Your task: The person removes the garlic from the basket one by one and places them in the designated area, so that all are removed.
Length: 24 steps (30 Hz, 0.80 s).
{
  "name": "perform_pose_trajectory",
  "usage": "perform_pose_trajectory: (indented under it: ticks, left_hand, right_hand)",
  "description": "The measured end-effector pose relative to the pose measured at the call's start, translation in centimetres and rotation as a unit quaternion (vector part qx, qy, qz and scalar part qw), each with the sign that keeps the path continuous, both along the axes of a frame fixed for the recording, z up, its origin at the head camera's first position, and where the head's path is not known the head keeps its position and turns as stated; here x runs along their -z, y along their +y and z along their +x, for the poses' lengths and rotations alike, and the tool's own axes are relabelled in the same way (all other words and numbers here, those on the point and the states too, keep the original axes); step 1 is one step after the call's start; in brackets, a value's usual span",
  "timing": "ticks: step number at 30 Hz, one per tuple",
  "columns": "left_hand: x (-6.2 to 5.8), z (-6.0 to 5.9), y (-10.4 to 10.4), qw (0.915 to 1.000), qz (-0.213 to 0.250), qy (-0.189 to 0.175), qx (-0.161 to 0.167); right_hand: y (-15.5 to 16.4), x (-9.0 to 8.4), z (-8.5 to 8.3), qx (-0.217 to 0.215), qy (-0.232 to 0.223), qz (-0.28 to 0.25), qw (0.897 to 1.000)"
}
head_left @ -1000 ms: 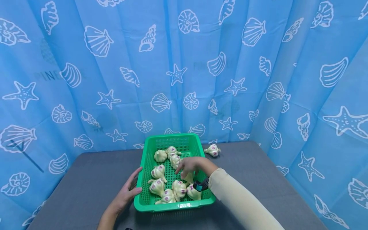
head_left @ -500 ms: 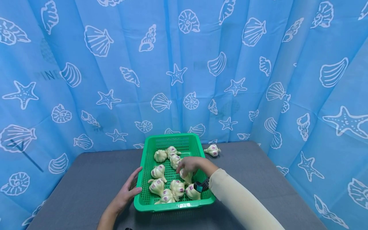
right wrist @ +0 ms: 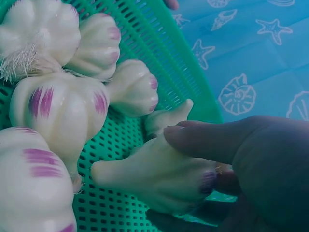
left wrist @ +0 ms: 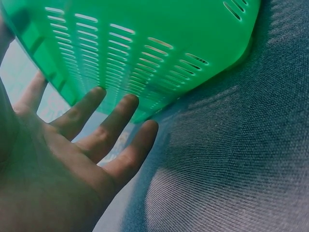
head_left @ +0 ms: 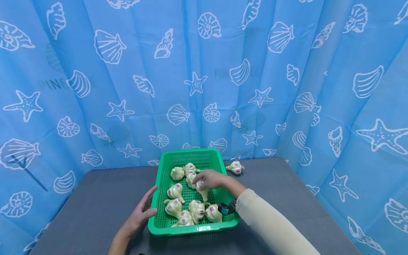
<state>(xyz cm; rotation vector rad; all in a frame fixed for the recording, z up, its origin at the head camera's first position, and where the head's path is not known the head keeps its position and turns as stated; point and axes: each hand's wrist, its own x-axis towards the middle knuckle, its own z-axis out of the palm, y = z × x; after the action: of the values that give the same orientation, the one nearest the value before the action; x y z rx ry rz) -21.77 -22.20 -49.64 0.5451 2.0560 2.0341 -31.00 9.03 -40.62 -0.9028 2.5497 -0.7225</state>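
A green plastic basket (head_left: 178, 232) stands on the grey table and holds several white garlic bulbs with purple streaks. Inside it, my right hand (head_left: 213, 179) grips one garlic bulb (head_left: 203, 190) between thumb and fingers, its stem pointing down toward me. The right wrist view shows the thumb lying over this bulb (right wrist: 154, 176), with fingers partly hidden under it. Other garlic bulbs (head_left: 196, 209) lie close by in the basket. My left hand (head_left: 140, 214) is at the basket's left side, its fingers extended along the slotted wall (left wrist: 116, 53); whether every fingertip touches cannot be made out.
One loose garlic bulb (head_left: 235, 167) lies on the table (head_left: 271, 187) beyond the basket's right side. A blue curtain (head_left: 204, 106) with white shells and starfish hangs behind and along the sides. A black band (head_left: 227, 208) sits on the right wrist.
My right hand has taken hold of the garlic bulb and shifted it slightly away from me, clear of the nearer bulbs, turning its stem toward me. The left hand stays in place.
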Motion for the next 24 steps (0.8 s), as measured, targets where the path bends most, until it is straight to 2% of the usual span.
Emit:
perform_pose_trajectory:
  ticks: [10,15,24]
  left_hand:
    - [0.1,0.1,0.1,1.0000,0.006,-0.002,-0.008]
    - [0.0,0.1,0.0,0.9999,0.004,-0.004,-0.008]
    - [0.0,0.1,0.1,1.0000,0.001,0.000,-0.005]
  right_hand:
    - [1.2,-0.8,0.4,0.029,0.004,-0.061,0.998]
    - [1.8,-0.8,0.7,0.045,0.016,-0.082,0.995]
    - [2.2,-1.5,2.2,0.066,0.053,-0.127,0.988]
